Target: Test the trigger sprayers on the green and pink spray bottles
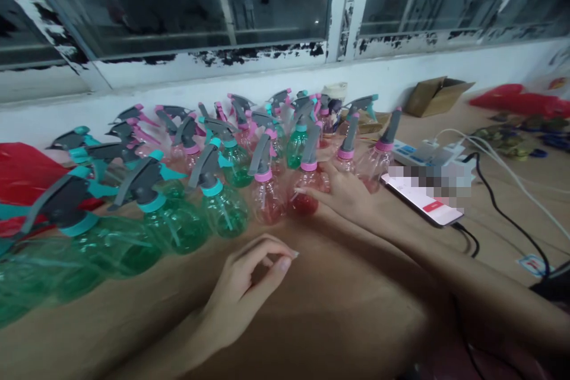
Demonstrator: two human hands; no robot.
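My right hand (347, 193) reaches in from the right and grips a red spray bottle (306, 206) with a pink collar and grey trigger head. The thumb lies across the bottle's front and the other fingers are at its right side, partly hidden. My left hand (249, 279) is over the bare table front, fingers curled and thumb close to the index fingertip, with nothing seen between them. Left of the gripped bottle is another pink-collared spray bottle (268, 202); beyond that, a green spray bottle (227, 211) with a turquoise collar stands upright.
Several more green and pink spray bottles crowd the table (338, 285) toward the wall. To the right lie a phone (412, 199), a power strip (403, 153) and cables. A cardboard box (434, 98) and red plastic bags (516, 100) sit at the back right.
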